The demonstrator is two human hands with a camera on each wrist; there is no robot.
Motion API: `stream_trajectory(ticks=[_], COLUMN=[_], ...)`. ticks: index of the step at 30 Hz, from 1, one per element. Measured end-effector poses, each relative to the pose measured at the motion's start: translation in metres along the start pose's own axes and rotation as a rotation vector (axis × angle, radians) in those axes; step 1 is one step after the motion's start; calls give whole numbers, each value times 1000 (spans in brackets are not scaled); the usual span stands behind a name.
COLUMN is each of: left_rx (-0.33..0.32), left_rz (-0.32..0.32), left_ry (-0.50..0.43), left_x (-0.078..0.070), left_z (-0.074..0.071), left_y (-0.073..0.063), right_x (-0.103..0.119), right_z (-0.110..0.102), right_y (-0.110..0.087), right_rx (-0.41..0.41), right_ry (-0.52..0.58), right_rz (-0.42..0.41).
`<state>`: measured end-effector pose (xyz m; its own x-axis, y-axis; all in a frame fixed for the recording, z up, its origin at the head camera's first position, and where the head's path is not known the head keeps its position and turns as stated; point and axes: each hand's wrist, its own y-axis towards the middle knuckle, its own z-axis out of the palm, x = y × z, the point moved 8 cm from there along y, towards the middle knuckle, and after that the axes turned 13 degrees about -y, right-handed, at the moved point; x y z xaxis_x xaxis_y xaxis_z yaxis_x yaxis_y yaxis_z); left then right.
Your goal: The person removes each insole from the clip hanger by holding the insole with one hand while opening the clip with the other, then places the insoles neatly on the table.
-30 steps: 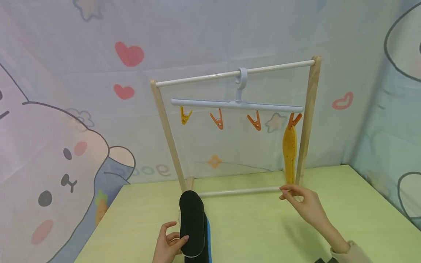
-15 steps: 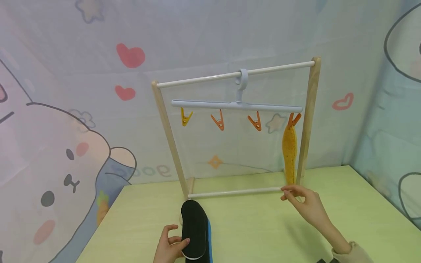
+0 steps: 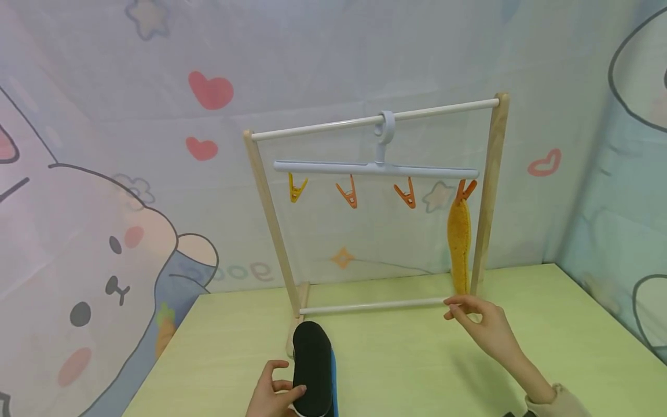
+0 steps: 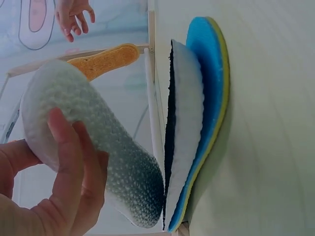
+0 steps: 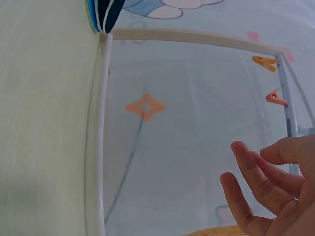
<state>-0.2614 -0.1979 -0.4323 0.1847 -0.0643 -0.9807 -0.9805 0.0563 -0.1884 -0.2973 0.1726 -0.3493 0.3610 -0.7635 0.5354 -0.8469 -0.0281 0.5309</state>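
Observation:
My left hand (image 3: pixel 272 395) pinches an insole (image 3: pixel 312 368), black on top, near its lower end. The left wrist view shows its pale, speckled underside (image 4: pixel 120 152), with the thumb and fingers at its edges. Beneath and beside it on the table lie a white insole (image 4: pixel 186 108) with a dark face and a blue insole (image 4: pixel 212 73) with a yellow edge. My right hand (image 3: pixel 484 324) hovers with loosely bent fingers and holds nothing. It is near the lower end of a yellow-orange insole (image 3: pixel 459 243), which hangs from an orange clip (image 3: pixel 464 190).
A wooden rack (image 3: pixel 268 217) stands at the back of the pale green table (image 3: pixel 396 359). From its top bar hangs a white hanger (image 3: pixel 333 167) with a yellow clip (image 3: pixel 296 189) and two orange clips (image 3: pixel 405 193). A printed cloth (image 3: pixel 339 52) covers the wall behind.
My left hand has lowered the black insole a little, bringing it nearer the insoles under it. The right hand stays almost still beside the hanging insole.

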Motion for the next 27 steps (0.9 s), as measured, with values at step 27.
stream_trajectory(ticks=[27], left_rx=[92], left_rz=[-12], left_ry=[314], left_x=[24], left_z=[-6], left_y=[13], right_x=[-2], right_z=[9], right_y=[-2], right_rx=[36], right_ry=[11], right_rz=[12])
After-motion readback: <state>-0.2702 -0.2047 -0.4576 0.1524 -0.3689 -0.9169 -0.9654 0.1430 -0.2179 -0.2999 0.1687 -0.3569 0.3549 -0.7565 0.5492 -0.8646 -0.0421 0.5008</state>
